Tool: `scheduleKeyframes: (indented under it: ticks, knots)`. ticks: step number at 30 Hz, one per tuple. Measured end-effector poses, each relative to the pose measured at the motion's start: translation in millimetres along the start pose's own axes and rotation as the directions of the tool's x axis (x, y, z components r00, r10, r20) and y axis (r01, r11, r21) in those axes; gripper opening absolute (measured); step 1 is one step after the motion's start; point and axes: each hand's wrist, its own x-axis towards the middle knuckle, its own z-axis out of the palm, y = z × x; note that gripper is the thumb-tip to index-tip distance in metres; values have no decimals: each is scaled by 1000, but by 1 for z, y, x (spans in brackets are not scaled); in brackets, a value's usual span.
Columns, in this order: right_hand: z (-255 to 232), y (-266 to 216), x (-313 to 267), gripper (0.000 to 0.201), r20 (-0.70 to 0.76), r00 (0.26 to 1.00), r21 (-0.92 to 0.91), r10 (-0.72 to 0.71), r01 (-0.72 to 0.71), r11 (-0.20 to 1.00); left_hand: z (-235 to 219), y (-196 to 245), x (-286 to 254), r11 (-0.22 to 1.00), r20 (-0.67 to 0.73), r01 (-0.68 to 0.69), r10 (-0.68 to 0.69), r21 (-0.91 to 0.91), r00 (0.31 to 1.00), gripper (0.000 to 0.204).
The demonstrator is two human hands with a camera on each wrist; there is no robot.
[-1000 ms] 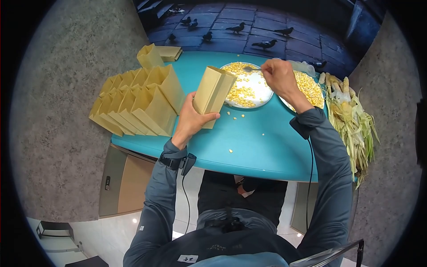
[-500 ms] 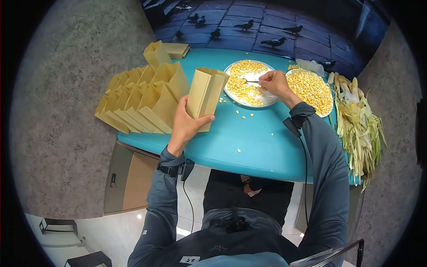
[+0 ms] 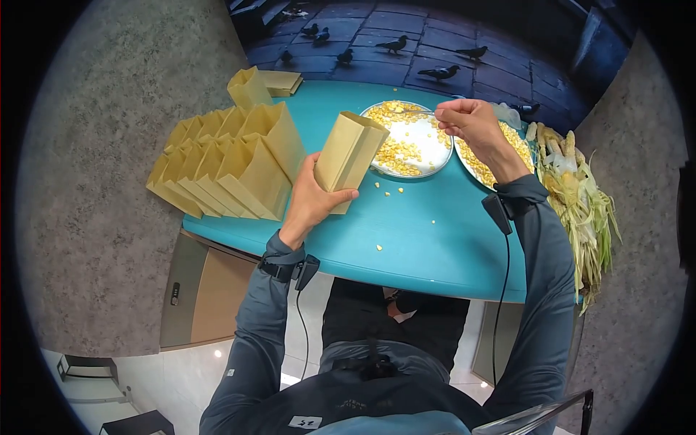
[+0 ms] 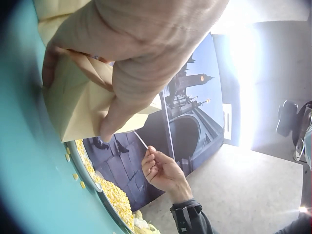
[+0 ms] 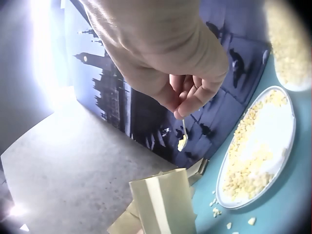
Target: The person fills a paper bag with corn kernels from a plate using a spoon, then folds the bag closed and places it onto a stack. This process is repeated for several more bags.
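In the head view, my left hand (image 3: 310, 203) grips a tan paper bag (image 3: 349, 151), its thumb across the near side. The bag stands upright with a slight tilt, its mouth open at the top. My right hand (image 3: 480, 132) pinches the handle of a small metal spoon between thumb and fingertips. In the right wrist view, the spoon (image 5: 182, 142) carries a few yellow corn kernels and hangs above the bag's mouth level. Beneath the spoon, in the head view, lies a white round plate (image 3: 435, 151) with loose kernels spread around its bare middle.
Rows of open paper bags (image 3: 239, 170) stand at the left, with flat folded bags (image 3: 281, 81) behind. A second plate heaped with corn kernels (image 3: 516, 145) sits under my right forearm. Corn cobs and husks (image 3: 569, 196) lie at the right edge. Stray kernels (image 3: 379, 248) dot the teal table (image 3: 435, 250).
The spoon dipped among the kernels on the near plate, then came up carrying a few. My right hand has risen with it. My left hand keeps its grip on the bag.
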Motion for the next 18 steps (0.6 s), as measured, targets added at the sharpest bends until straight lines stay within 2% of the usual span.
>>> scheduleKeyframes:
  ticks: [2,4,5,6,7,8,9,13,15,16,18]
  knots:
    - [5,-11,-11,11,51,997,-31,-51,53,998,5,3,2,1000,4,-2,2,3,1000,100]
    - [17,-17,-23,10,127,961,-282,-247,274,920,9,8,2,1000,11,-3,3,8,1000,100]
    - [22,-7,-24,11,158,895,-342,-416,445,828,11,11,2,1000,26,5,-4,-16,1000,99]
    - [26,-9,-31,11,160,895,-344,-416,445,827,12,13,2,999,41,13,-11,-39,999,99]
    - [31,-14,-39,9,214,767,-445,-605,628,639,12,13,2,999,40,14,-12,-44,999,99]
    - [35,-19,-43,7,294,595,-520,-748,757,397,12,11,3,998,47,12,-9,-62,999,98]
    - [38,-22,-45,4,261,577,-518,-774,761,392,12,9,3,997,56,11,-7,-79,998,98]
    - [23,6,-13,3,190,610,-619,-770,683,388,8,3,1,995,38,13,-9,-96,999,98]
    - [11,39,11,7,96,776,-739,-623,475,478,3,3,-3,997,-1,4,-5,-83,1000,96]
    - [8,54,23,7,88,769,-739,-633,476,477,1,1,-4,997,1,-9,9,-77,1000,96]
    - [7,77,47,11,-113,881,-757,-459,223,614,-3,-5,-6,997,-44,-59,57,-51,997,95]
